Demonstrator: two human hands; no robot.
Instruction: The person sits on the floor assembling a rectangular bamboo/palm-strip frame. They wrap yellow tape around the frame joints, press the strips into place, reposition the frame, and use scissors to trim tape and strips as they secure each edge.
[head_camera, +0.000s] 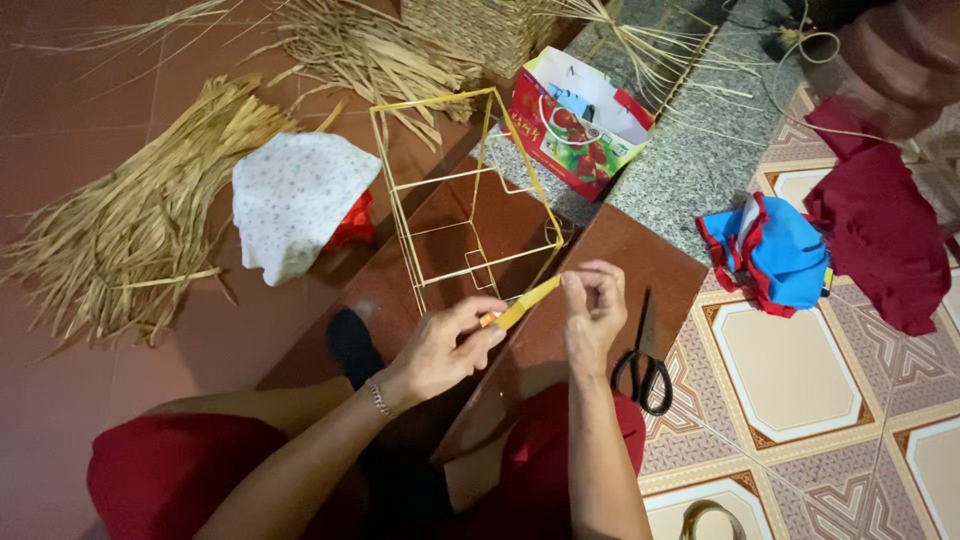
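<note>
A box-shaped wire frame (470, 190) wrapped in yellow stands on a brown step in front of me. My left hand (445, 345) pinches the lower end of a yellow strip (525, 303) near the frame's bottom corner. My right hand (592, 310) grips the strip's upper end, fingers closed on it right at the frame's lower edge. The strip runs tilted between both hands.
Black scissors (645, 370) lie to the right of my hand on the step. Dried straw bundles (140, 210) lie at left, beside a white cloth (295, 200). A red and white paper bag (575, 120), a blue-red cloth (775, 250) and a dark red cloth (880, 230) lie at right.
</note>
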